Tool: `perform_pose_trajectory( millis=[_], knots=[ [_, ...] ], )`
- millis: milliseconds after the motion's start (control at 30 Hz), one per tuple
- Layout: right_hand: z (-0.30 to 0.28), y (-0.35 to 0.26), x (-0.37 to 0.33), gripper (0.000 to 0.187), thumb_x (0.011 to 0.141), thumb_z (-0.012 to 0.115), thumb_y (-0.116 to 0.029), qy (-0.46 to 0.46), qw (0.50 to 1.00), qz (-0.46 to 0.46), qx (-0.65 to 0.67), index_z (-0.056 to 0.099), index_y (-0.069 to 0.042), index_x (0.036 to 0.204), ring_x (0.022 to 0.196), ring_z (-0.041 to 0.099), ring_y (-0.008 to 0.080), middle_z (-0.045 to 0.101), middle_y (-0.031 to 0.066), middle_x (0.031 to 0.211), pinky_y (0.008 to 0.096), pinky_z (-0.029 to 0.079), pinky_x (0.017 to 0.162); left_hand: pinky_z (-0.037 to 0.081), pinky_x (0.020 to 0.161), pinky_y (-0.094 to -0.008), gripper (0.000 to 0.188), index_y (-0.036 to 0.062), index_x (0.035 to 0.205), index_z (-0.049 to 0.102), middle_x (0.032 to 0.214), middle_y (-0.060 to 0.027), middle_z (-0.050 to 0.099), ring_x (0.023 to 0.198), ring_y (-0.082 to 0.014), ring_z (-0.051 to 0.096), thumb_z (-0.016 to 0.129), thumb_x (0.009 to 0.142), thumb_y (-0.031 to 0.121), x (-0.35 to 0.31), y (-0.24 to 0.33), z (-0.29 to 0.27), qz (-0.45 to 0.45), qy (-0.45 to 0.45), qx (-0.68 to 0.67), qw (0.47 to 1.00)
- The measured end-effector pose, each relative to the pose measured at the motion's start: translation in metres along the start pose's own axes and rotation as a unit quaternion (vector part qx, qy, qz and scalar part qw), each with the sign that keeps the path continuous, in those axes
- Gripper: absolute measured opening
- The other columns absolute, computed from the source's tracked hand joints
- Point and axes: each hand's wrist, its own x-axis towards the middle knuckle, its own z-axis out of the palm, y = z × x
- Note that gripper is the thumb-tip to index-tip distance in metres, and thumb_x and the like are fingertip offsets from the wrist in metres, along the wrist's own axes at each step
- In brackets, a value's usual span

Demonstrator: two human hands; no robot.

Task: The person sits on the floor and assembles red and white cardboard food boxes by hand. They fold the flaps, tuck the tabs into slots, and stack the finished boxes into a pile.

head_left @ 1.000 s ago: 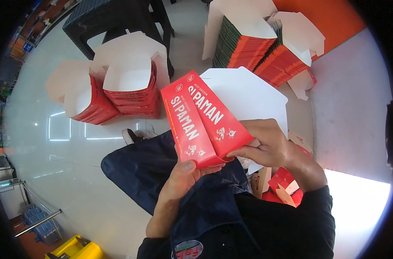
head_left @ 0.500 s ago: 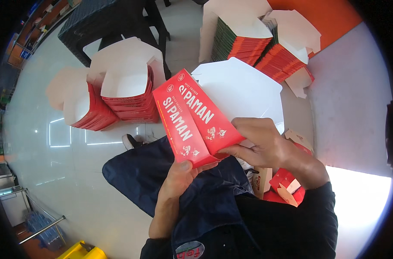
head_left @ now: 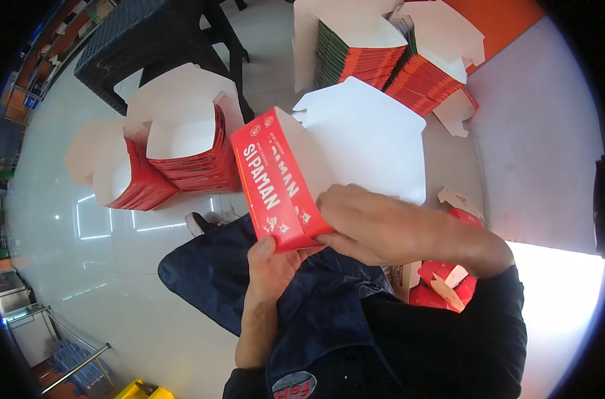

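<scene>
A red paperboard food box (head_left: 259, 189) with white print is held above my lap, tilted. Its white inner side and wide unfolded lid (head_left: 375, 139) spread up and to the right. Gripping the near lower corner is my left hand (head_left: 272, 266), its thumb on the red face and its fingers underneath. My right hand (head_left: 365, 226) closes on the box's right corner, where two red panels overlap. The fingertips of the right hand are partly hidden.
Two nested stacks of red boxes (head_left: 199, 163) stand on the floor at left. More stacks, red and green (head_left: 369, 63), are at the upper right. A black plastic stool (head_left: 143, 46) stands behind the left stacks. Folded red boxes (head_left: 442, 286) lie by my right side, near a pale wall (head_left: 535, 133).
My right hand has moved left and turned over the corner. The right red panel now sits farther behind the front panel, covering more of its print, and more white inside shows.
</scene>
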Motion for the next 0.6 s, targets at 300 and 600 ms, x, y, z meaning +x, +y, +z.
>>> perform_pose_trajectory(
  millis=[300,600],
  knots=[
    [-0.049,0.007,-0.002,0.018,0.083,0.066,-0.004,-0.136,0.982,-0.022,-0.130,0.058,-0.002,0.099,0.094,0.061,0.0290,0.060,0.0108,0.095,0.0391,0.051,0.081,0.048,0.100,-0.0569,0.095,-0.0022,0.148,0.029,0.141,-0.0248,0.049,0.124,-0.0451,0.055,0.055,0.084,0.063,-0.001,0.021,0.023,-0.006,0.004,0.002,1.000],
    [-0.056,-0.013,0.010,0.007,0.080,0.061,-0.006,-0.130,0.968,-0.085,-0.197,0.062,-0.004,0.087,0.087,0.066,0.0252,0.063,0.0082,0.087,0.0359,0.055,0.076,0.056,0.089,-0.0445,0.090,-0.0069,0.137,0.045,0.121,-0.0271,0.064,0.106,-0.0370,0.067,0.057,0.083,0.064,-0.001,0.027,0.012,-0.019,-0.056,0.031,0.998]
  ],
)
